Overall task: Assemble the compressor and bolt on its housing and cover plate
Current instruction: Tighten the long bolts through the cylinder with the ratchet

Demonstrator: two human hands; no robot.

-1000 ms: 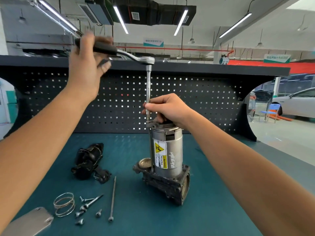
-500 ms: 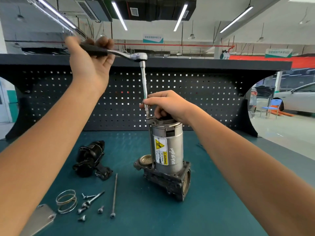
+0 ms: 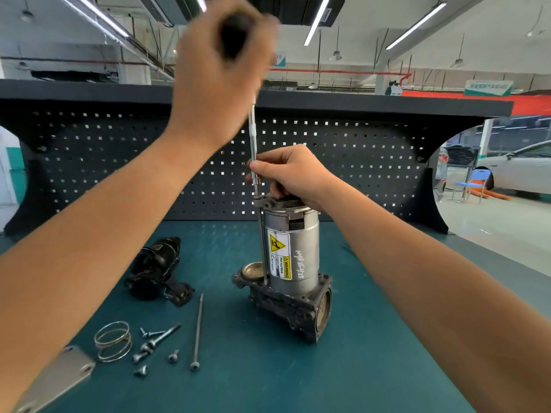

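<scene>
The compressor (image 3: 293,260) stands upright on the teal bench, a silver cylinder with a yellow warning label on a dark cast base. My right hand (image 3: 293,174) rests on its top and pinches the long ratchet extension (image 3: 253,144), which stands vertically on a bolt at the top left rim. My left hand (image 3: 220,70) is raised high and grips the black ratchet handle (image 3: 235,37), blurred. A long through bolt (image 3: 263,248) runs down the cylinder's left side.
A black motor part (image 3: 158,272) lies left of the compressor. Near the front left lie a spare long bolt (image 3: 197,332), several short screws (image 3: 152,347), a wire spring ring (image 3: 114,341) and a grey cover plate (image 3: 56,380). A black pegboard (image 3: 372,162) backs the bench.
My left hand swung the ratchet handle from the left round toward me, above the extension. My right hand stayed on the extension and the compressor top.
</scene>
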